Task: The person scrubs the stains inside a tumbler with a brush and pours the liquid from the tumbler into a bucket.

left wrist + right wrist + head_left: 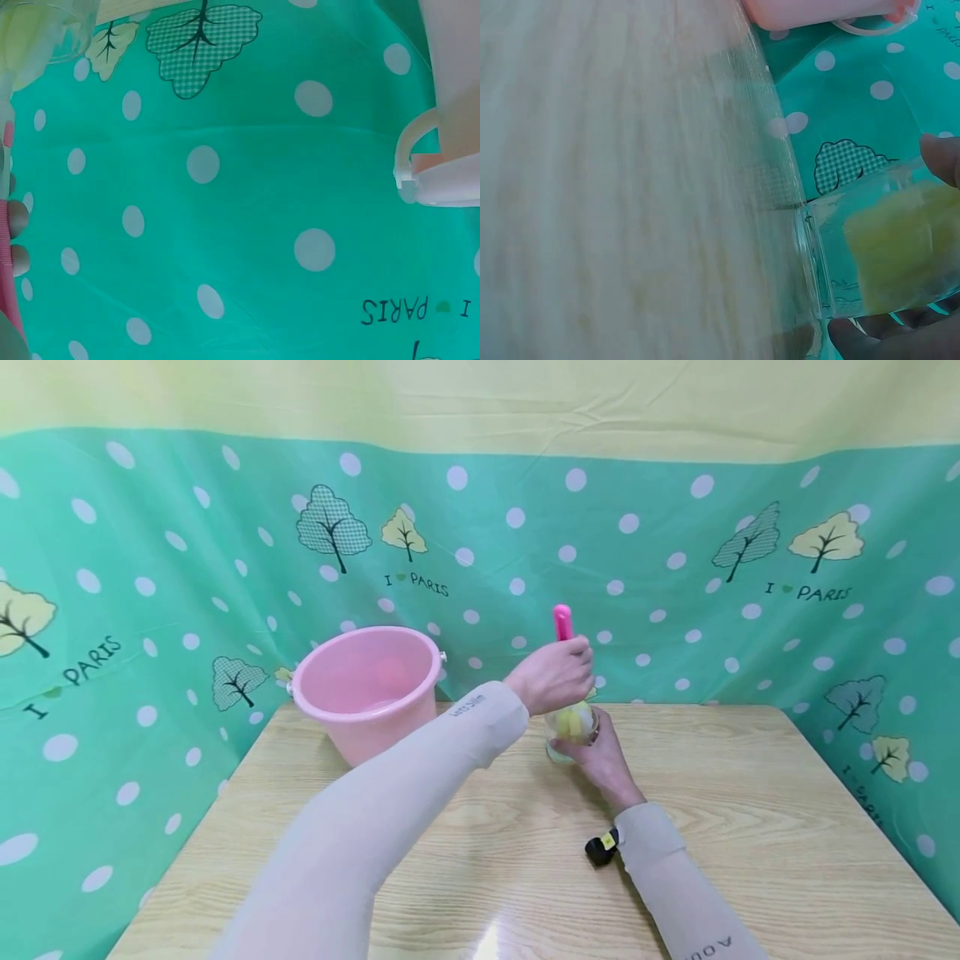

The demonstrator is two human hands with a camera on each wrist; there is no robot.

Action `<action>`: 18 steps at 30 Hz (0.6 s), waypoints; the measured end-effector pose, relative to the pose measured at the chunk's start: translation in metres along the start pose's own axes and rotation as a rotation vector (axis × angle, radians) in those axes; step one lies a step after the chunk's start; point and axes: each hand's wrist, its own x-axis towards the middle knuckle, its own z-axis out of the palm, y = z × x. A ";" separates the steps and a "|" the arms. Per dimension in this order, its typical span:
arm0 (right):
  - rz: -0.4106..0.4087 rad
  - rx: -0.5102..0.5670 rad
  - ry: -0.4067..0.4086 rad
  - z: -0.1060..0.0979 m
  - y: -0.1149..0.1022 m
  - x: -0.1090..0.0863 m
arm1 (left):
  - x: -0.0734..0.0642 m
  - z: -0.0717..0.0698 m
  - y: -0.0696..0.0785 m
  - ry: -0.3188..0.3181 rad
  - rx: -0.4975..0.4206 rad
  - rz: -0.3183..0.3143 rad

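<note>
R hand (596,758) grips glass (561,755), upright at surface (480,835), contact unclear | L hand (553,677) abv glass, nearer brush hndl, clasping sponge brush (562,622): long axis approx vert, yellow head down in glass | bucket (378,735) L of glass, well apart

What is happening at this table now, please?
A person's left hand grips a pink-handled sponge brush, its yellow-and-white sponge head inside a clear glass. The right hand holds that glass. A pink bucket stands on the table, to the left of both hands.
</note>
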 end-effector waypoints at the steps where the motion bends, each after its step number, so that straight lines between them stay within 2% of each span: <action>1: 0.003 -0.002 -0.002 0.000 0.000 0.000 | 0.001 0.000 0.000 0.001 0.002 -0.005; 11: 0.029 -0.039 -0.016 0.000 0.000 0.002 | 0.009 0.001 0.005 -0.028 0.060 -0.023; 18: 0.043 -0.045 -0.016 -0.001 -0.002 0.001 | 0.011 0.004 0.005 -0.098 0.026 -0.037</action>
